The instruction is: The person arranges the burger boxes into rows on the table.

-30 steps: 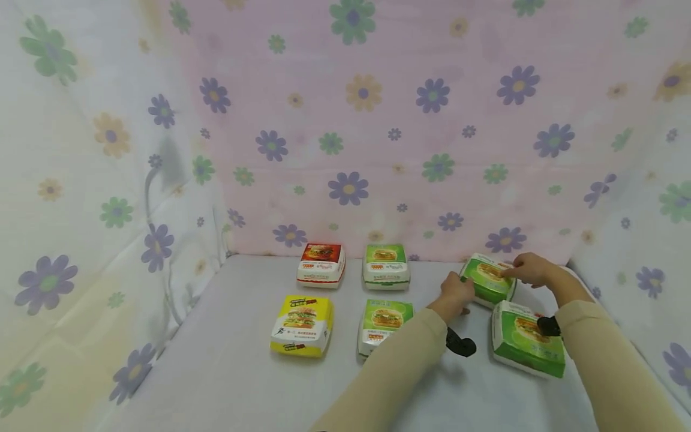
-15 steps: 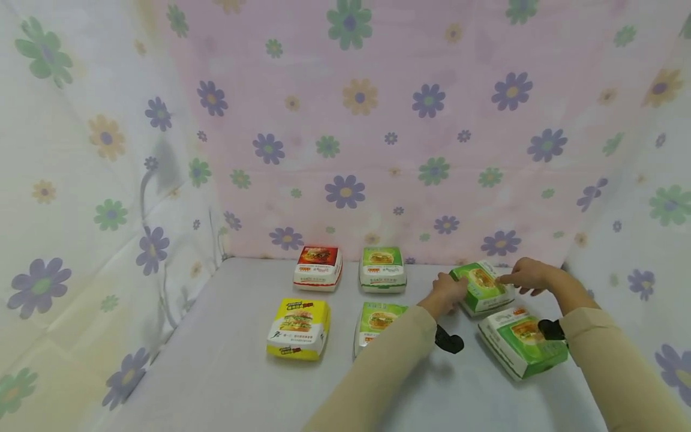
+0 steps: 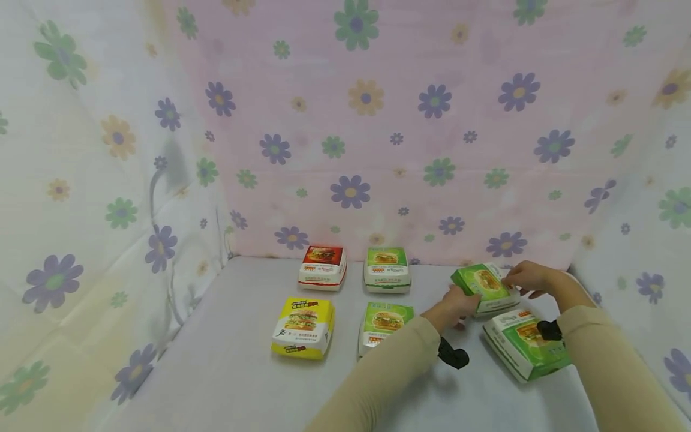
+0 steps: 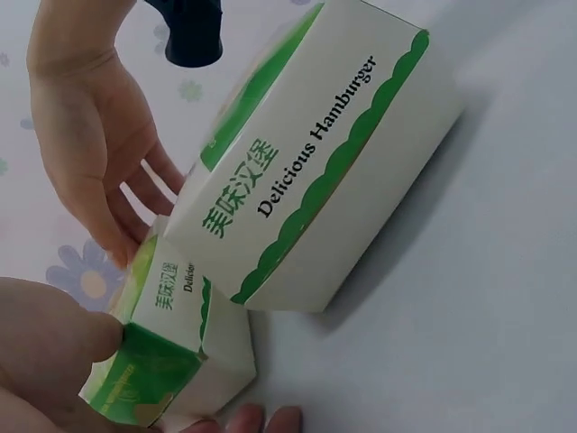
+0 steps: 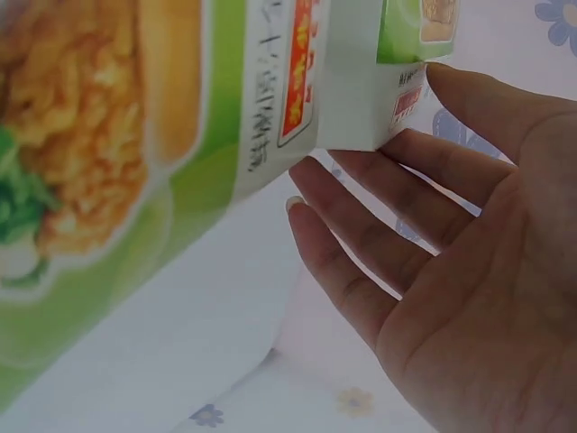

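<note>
Right of centre in the head view, the left hand (image 3: pixel 454 307) grips the left end of a green burger box (image 3: pixel 486 285), its thumb on the box's corner and fingertips low beside it in the left wrist view. The right hand (image 3: pixel 534 279), at the right of the frame, pinches the opposite end between thumb and forefinger, the other fingers spread. The box lies between the hands, turned askew; whether its base is off the table (image 3: pixel 227 372) I cannot tell. Just below it in the head view is a second green box (image 3: pixel 531 345), also askew and overlapping the first in the left wrist view; whether they touch I cannot tell

Black wrist mounts (image 3: pixel 453 354) show by both cuffs, and pale sleeves (image 3: pixel 380 378) run to the bottom edge and lower right corner. Left of the left hand, a third green box (image 3: pixel 385 321) sits low in the middle, partly hidden by the left sleeve, with a fourth green box (image 3: pixel 387 270) behind it. Further left are a red-topped box (image 3: pixel 322 268) in the back row and a yellow box (image 3: pixel 303 329) in front. Flowered cloth (image 3: pixel 302 168), pink behind and whitish at the sides, fills the upper frame
</note>
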Tool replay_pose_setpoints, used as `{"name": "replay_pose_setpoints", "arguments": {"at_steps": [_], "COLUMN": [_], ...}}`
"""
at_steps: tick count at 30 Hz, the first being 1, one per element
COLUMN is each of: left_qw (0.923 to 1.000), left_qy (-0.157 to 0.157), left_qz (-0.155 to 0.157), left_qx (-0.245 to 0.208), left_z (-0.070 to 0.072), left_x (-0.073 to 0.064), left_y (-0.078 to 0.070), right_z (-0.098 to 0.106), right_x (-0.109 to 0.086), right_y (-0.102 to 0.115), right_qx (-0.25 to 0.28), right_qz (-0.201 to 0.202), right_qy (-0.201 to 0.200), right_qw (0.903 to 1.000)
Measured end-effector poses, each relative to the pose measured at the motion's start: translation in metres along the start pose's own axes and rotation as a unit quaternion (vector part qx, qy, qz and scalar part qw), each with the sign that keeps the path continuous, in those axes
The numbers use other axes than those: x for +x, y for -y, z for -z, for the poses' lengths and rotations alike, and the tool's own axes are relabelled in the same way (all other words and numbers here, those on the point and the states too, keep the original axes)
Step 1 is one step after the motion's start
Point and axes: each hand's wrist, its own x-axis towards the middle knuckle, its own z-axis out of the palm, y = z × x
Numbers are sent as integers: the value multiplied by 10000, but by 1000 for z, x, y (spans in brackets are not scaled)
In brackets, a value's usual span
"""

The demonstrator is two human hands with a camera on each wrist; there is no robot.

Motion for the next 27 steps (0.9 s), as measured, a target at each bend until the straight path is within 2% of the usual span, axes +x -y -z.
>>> {"name": "replay_pose_setpoints", "arguments": {"at_steps": [6, 9, 15, 20, 27], "left_qw": [9981, 9977, 9988, 9991, 9992], "left_qy": [-210, -189, 87, 263, 394], "left_qz": [-188, -200, -140, -129, -48], "left_qx": [556, 621, 468, 318, 19], "left_z": [16, 22, 24, 22, 17], "left_x": [6, 10, 12, 8, 5], "left_y": [-7, -9, -4, 1, 4], "right_z": [-5, -6, -2, 3, 0], "right_x": [-2, -3, -1, 3, 6], "right_y": [8, 11, 7, 2, 11], "right_qx": [-200, -293, -263, -169, -58], "right_qz": [57, 36, -194, -115, -186], "right_qy": [131, 187, 233, 144, 30], "right_qw": [9997, 9994, 9992, 9997, 9998]}}
